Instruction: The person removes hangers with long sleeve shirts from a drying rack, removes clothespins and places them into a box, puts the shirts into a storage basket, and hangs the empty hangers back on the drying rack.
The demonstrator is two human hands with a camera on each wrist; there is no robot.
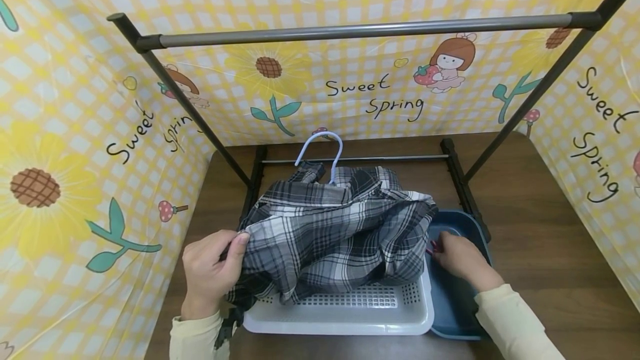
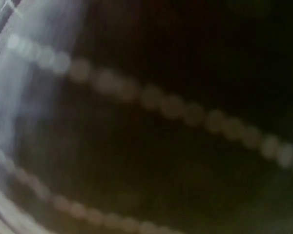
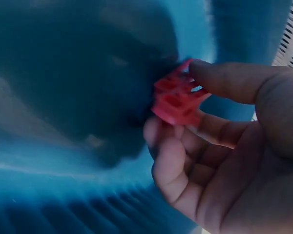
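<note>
Hands (image 1: 212,265) (image 1: 462,260) pinch crumpled plaid garment (image 1: 325,232), slotted red piece (image 3: 175,103).

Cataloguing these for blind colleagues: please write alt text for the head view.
A person's left grip pinches a plaid garment on a pale hanger, spread over a white basket, while the right grip holds something small and red over a blue basin alongside. A dark rack's bar crosses higher in the picture.

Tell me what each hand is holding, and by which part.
Left hand: the plaid shirt, pinched at the edge on that hand's side. Right hand: a red clip, pinched between thumb and fingers; which end is unclear.
</note>
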